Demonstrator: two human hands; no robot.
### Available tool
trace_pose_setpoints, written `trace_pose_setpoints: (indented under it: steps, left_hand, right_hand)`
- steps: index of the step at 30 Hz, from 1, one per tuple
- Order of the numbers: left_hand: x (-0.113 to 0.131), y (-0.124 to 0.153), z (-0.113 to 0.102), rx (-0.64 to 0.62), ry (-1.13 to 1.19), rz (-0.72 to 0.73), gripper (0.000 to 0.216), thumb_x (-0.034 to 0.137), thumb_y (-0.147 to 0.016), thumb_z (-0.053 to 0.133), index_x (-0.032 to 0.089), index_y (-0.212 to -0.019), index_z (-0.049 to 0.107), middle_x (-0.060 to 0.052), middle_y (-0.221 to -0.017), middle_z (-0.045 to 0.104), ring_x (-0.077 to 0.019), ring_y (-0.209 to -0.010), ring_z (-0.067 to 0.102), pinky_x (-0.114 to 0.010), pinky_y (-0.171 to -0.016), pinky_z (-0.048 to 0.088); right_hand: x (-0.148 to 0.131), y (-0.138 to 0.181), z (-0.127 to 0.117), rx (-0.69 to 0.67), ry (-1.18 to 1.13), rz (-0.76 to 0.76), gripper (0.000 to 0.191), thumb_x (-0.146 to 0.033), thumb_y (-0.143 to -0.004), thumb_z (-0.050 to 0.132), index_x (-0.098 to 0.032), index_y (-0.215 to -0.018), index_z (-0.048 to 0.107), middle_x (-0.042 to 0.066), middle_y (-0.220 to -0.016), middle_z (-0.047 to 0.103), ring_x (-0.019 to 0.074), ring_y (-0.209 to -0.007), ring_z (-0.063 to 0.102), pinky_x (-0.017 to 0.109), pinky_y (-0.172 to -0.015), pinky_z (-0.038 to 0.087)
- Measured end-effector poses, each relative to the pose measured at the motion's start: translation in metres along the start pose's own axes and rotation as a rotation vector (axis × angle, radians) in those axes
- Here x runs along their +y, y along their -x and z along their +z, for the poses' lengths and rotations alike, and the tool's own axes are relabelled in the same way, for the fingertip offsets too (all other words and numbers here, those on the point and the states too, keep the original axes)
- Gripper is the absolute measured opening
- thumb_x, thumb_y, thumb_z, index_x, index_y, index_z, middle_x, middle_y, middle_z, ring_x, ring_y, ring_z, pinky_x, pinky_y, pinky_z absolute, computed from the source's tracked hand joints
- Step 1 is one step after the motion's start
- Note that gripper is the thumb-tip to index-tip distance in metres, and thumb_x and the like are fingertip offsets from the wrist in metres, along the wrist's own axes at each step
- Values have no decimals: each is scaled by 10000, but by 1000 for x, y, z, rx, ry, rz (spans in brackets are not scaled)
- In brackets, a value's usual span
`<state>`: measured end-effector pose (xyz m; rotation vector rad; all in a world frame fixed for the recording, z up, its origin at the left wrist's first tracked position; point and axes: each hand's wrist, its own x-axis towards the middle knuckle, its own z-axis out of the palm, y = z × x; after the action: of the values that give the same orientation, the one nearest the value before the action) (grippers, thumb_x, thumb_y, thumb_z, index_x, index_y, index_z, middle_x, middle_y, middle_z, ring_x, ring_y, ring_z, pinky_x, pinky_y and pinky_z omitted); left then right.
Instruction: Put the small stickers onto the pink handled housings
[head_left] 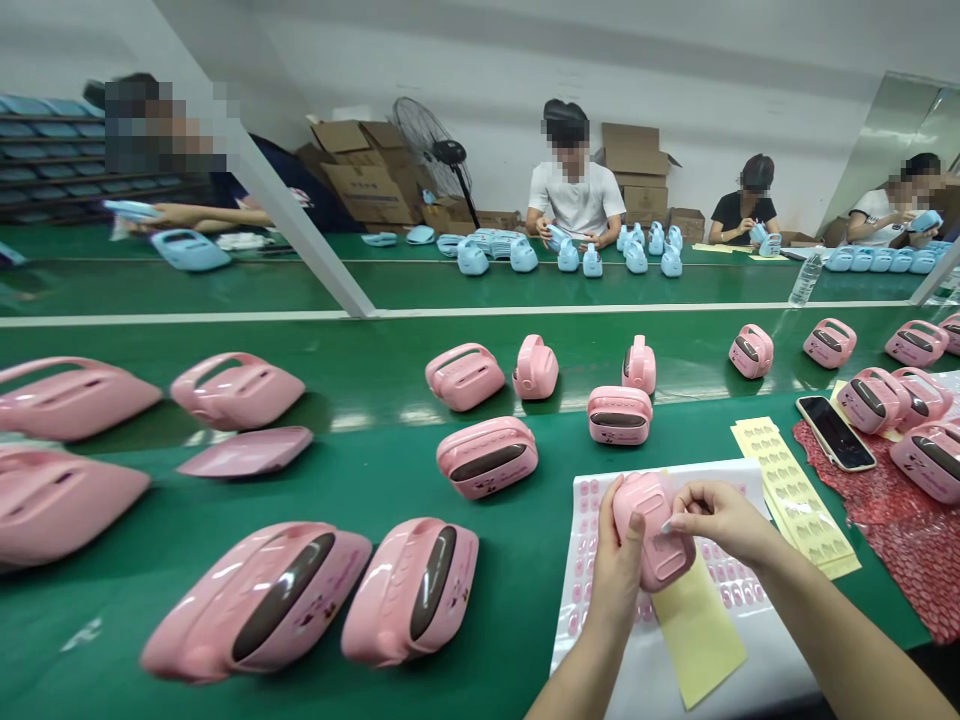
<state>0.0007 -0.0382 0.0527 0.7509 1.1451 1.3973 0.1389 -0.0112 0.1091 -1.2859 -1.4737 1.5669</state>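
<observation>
My left hand [619,558] is wrapped around a pink plastic casing [660,540], holding it above a white sticker sheet [720,580] on the green table. My right hand [712,518] has its fingers curled together, fingertips pressing on the casing's upper right side. Whether a sticker sits under those fingertips is hidden. A yellow backing sheet [697,630] lies under the casing on the white sheet.
Several pink casings [487,455] lie across the green belt [390,480], two large ones near the front left [411,590]. A phone [835,432], yellow sticker sheets [795,495] and red bubble wrap [892,520] lie at right. Other people handle blue casings [570,255] at the far table.
</observation>
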Motion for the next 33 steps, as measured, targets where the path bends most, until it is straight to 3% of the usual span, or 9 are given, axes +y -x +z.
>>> trace_pose_setpoints:
  steps: [7, 13, 18, 20, 22, 26, 29, 33]
  left_hand:
    - [-3, -1, -3, -15, -19, -2, 733, 607, -616, 648, 214, -1204, 453, -136, -1332, 445, -321, -1242, 380, -418, -1011, 312]
    - [7, 7, -5, -59, -22, -53, 943, 275, -458, 834, 236, -1288, 389, -132, -1285, 491, -333, -1153, 478, -417, -927, 407]
    - [8, 2, -14, -2, 155, -82, 786, 195, -483, 815, 243, -1203, 503, -70, -1154, 602, -287, -1079, 541, -358, -886, 445]
    - [5, -4, -26, 58, 327, -145, 662, 222, -536, 779, 224, -1158, 553, -60, -1018, 673, -281, -978, 602, -373, -836, 479]
    - [1, -10, -40, 47, 561, -235, 517, 288, -638, 695, 226, -1138, 582, -59, -898, 715, -283, -855, 652, -432, -799, 497]
    - [-2, -15, -63, -248, 962, -122, 484, 457, -772, 513, 271, -1218, 531, -94, -1023, 704, -315, -953, 635, -508, -843, 466]
    - [1, -14, -66, -437, 1021, -39, 517, 430, -820, 452, 232, -1298, 448, -131, -1184, 624, -290, -1072, 580, -418, -854, 483]
    - [4, -12, -64, -583, 1058, 32, 532, 344, -857, 399, 195, -1364, 336, -145, -1252, 571, -237, -1068, 587, -332, -876, 473]
  right_hand:
    - [6, 4, 9, 205, 224, -126, 112, -224, -660, 612, -176, -587, 542, -46, -545, 441, 101, -533, 387, 232, -518, 308]
    - [11, 14, 20, 250, 311, -229, 88, -166, -716, 534, -186, -632, 520, -16, -623, 492, 120, -562, 430, 245, -540, 348]
    - [5, 30, 10, 308, 280, -396, 98, -229, -784, 504, -201, -695, 535, 0, -679, 506, 139, -633, 454, 257, -594, 384]
    - [10, 28, 3, 289, 267, -337, 85, -247, -762, 540, -200, -692, 550, 0, -693, 514, 139, -639, 457, 261, -602, 387]
    - [20, 20, 1, 212, 276, -181, 63, -222, -709, 588, -195, -658, 563, -7, -682, 519, 132, -610, 456, 256, -581, 378]
    - [46, -3, 11, 107, 360, 63, 80, -132, -660, 582, -188, -606, 564, -9, -678, 536, 134, -610, 491, 247, -573, 370]
    - [57, -14, 12, 215, 480, 56, 88, -137, -693, 541, -185, -621, 557, 22, -739, 553, 165, -701, 538, 264, -625, 398]
    - [65, -21, -3, 336, 554, 57, 102, -168, -734, 484, -178, -642, 528, 39, -739, 562, 175, -697, 555, 276, -637, 419]
